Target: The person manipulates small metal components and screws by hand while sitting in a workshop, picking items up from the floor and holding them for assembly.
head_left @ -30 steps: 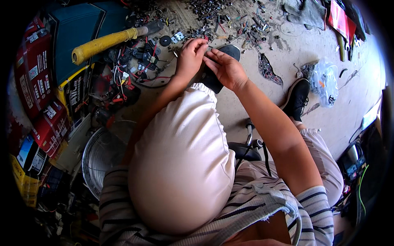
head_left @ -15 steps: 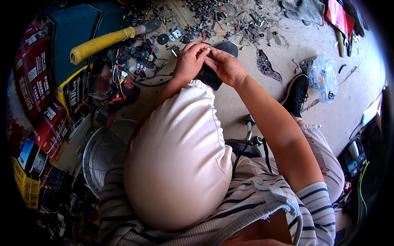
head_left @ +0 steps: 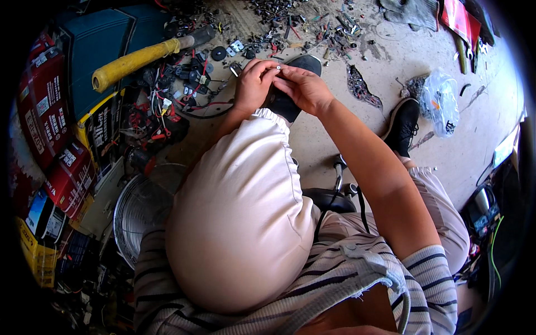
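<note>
My left hand [head_left: 252,85] and my right hand [head_left: 308,90] meet above my dark shoe, fingertips closed together. A tiny silvery-white piece [head_left: 278,67] shows between the pinching thumbs and forefingers. It is too small for me to tell its kind. Both hands seem to grip it, and the fingers hide most of it. Beneath the hands is the black shoe [head_left: 308,63] on one foot. Just left of my left hand lies a small metal bracket-like part [head_left: 235,69] on the floor.
A yellow-handled hammer [head_left: 137,60] lies across wires and black parts at the left, near red boxes [head_left: 44,106]. Small screws and scraps [head_left: 290,22] cover the far floor. A clear plastic bag [head_left: 441,103] sits beside my other shoe [head_left: 403,125]. A round wire guard [head_left: 137,209] stands near my leg.
The whole view has shifted slightly. My hands stay together in nearly the same pose, with the tiny piece still showing at the fingertips.
</note>
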The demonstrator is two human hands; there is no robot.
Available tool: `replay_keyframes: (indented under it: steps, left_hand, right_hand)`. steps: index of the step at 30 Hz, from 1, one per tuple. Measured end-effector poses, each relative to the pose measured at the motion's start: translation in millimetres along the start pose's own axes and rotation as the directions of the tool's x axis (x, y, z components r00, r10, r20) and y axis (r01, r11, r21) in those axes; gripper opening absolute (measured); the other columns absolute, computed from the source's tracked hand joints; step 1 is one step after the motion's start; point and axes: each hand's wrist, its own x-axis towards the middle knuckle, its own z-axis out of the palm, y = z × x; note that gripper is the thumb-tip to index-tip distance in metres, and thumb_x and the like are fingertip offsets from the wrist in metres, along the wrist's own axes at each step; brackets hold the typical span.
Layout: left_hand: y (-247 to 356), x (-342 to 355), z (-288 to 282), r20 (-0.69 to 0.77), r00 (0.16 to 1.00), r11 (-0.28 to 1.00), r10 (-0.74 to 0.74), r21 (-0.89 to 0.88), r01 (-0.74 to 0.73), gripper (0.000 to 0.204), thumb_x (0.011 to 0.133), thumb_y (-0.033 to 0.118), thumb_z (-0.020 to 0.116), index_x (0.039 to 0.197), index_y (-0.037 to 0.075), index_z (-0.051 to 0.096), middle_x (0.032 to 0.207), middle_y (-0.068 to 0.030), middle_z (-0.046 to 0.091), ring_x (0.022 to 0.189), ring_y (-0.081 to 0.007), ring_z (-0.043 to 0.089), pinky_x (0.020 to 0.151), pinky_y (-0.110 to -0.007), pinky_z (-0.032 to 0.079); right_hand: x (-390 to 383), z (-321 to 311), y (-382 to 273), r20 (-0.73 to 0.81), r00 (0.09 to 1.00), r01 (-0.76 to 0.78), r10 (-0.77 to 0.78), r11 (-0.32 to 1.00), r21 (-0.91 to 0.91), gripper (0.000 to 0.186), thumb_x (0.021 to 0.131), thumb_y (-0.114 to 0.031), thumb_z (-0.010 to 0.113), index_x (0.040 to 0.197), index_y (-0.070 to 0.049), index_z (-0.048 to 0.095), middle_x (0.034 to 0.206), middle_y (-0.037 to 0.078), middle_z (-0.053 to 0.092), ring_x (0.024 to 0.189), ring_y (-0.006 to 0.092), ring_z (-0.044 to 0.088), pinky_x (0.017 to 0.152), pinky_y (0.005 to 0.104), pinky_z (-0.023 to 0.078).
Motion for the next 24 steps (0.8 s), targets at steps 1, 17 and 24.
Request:
replay_keyframes:
  steps: [1, 17, 24]
  left_hand:
    - [0.1, -0.1, -0.1, -0.001, 1.0, 1.0, -0.003, 0.005, 0.003, 0.009, 0.08, 0.006, 0.061, 0.089, 0.004, 0.062, 0.085, -0.0095, 0.061, 0.074, -0.024, 0.06, 0.063, -0.032, 0.049]
    - [14.3, -3.3, -12.9, 0.06, 0.998, 0.994, -0.016, -0.11, 0.022, 0.009, 0.078, 0.006, 0.066, 0.086, 0.003, 0.064, 0.084, -0.0076, 0.058, 0.068, -0.019, 0.06, 0.059, -0.028, 0.049]
    - [-23.0, 23.5, -5.8, -0.101, 0.994, 0.986, -0.038, 0.157, 0.053, 0.01, 0.08, 0.011, 0.062, 0.086, 0.004, 0.064, 0.085, -0.0124, 0.06, 0.071, -0.0292, 0.06, 0.063, -0.036, 0.049]
  right_hand:
    - [0.8, 0.1, 0.2, 0.001, 1.0, 0.004, -0.004, 1.0, -0.013, 0.02, 0.094, -0.008, 0.046, 0.105, 0.004, 0.056, 0.097, 0.011, 0.062, 0.086, 0.0189, 0.064, 0.077, 0.0266, 0.056]
    - [0.6, 10.0, -2.8, -0.063, 0.998, -0.032, 0.025, 0.993, -0.115, 0.03, 0.096, -0.021, 0.043, 0.107, 0.005, 0.053, 0.101, 0.015, 0.059, 0.09, 0.0225, 0.06, 0.083, 0.0295, 0.051]
    - [0.1, 12.4, 0.6, -0.17, 0.985, 0.004, -0.024, 0.993, -0.119, 0.033, 0.097, -0.026, 0.041, 0.084, 0.003, 0.053, 0.081, 0.013, 0.057, 0.083, 0.0348, 0.064, 0.072, 0.0342, 0.057]
